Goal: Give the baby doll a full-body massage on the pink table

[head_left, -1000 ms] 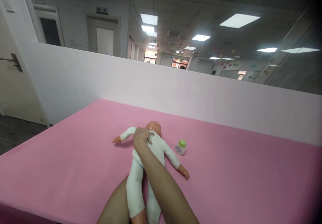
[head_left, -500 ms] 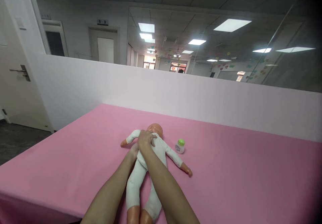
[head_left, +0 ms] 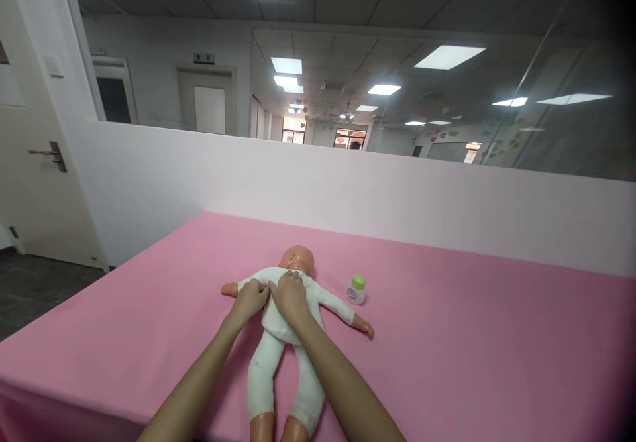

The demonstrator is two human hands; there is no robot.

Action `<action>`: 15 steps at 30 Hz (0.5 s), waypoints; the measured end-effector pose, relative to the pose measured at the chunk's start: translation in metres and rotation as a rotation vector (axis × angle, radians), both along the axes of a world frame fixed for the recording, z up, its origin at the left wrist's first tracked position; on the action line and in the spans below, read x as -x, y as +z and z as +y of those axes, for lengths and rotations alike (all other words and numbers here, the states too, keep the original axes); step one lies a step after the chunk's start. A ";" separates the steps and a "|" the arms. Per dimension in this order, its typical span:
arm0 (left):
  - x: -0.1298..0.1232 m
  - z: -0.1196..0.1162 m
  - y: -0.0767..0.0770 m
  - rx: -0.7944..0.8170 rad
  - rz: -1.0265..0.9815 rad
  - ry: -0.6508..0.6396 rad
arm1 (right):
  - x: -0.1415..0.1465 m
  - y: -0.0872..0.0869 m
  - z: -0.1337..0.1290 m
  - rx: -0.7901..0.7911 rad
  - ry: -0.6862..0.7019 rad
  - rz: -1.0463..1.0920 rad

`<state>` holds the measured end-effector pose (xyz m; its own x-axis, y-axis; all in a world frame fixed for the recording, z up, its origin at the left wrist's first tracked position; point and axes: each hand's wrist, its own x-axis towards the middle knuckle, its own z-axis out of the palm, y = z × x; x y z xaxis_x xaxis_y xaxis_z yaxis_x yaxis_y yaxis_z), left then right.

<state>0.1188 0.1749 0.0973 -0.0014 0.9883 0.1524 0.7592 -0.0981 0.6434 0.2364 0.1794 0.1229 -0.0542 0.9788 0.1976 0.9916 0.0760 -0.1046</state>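
A baby doll in a white top and white leggings lies on the pink-covered table, its head away from me and its arms spread. My left hand is closed at the side of the doll's chest, by the armpit, its fingers pinching the white top. Resting on the upper chest just under the neck, my right hand has its fingers curled into the same cloth. The two hands nearly touch at the thumbs. My palms hide the gripped folds.
A small jar with a green lid stands right of the doll, beyond its outstretched arm. The pink table meets a low white wall with glass above. A door is at the left.
My left hand has come out from under the doll's side and up to its chest. My right hand has shifted slightly. The doll's head and body have turned a little; its arm extends further left.
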 end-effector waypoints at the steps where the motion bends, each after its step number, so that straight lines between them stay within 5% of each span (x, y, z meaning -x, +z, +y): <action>1: -0.004 -0.003 0.004 -0.055 0.035 0.024 | -0.006 -0.002 -0.002 -0.015 0.037 0.020; 6: -0.034 -0.005 0.012 -0.260 0.253 -0.031 | -0.042 -0.012 -0.005 -0.045 0.223 0.143; 10: -0.044 0.001 -0.002 -0.155 0.315 -0.049 | -0.069 -0.031 -0.003 -0.159 0.217 0.308; 15: -0.044 0.008 -0.021 -0.163 0.340 -0.085 | -0.082 -0.052 -0.003 -0.231 0.160 0.273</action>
<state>0.1625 0.1824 0.0759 0.1573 0.9455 0.2852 0.9112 -0.2503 0.3272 0.3183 0.1760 0.0706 -0.1175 0.8903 0.4398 0.9035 0.2797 -0.3247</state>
